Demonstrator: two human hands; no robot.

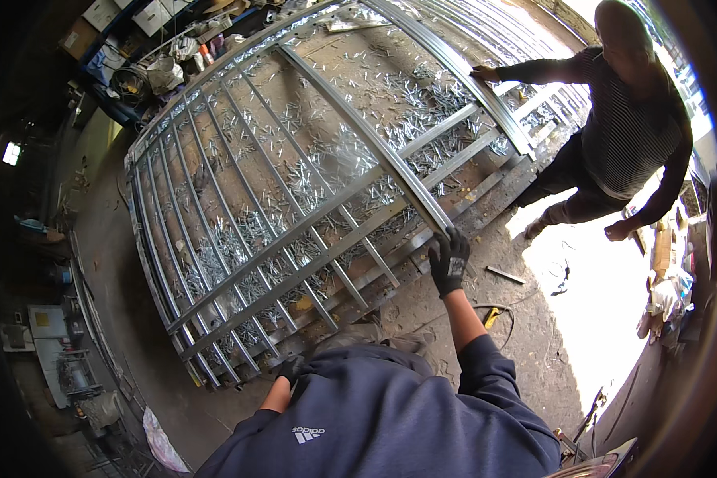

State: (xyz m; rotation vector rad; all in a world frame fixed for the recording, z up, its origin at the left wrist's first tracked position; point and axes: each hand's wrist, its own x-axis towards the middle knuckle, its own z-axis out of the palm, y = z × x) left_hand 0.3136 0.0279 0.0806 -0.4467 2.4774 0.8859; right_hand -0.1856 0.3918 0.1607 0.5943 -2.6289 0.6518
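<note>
A large frame of shiny metal bars (303, 262) lies in front of me, with long bars crossed by two parallel rails. A thicker metal bar (364, 130) runs over it from the far side to my right. My right hand (450, 261), in a dark glove, is closed on the near end of this thicker bar. My left hand (291, 368), also gloved, is low by the near edge of the frame; my sweatshirt partly covers it and its fingers are hidden.
A co-worker (631, 119) stands at the right, one hand on another metal rail (454, 65). Many small metal offcuts (422, 99) litter the surface under the frame. A yellow-handled tool (492, 318) and a short metal strip (504, 275) lie on the floor. Shelves with boxes (102, 14) stand far left.
</note>
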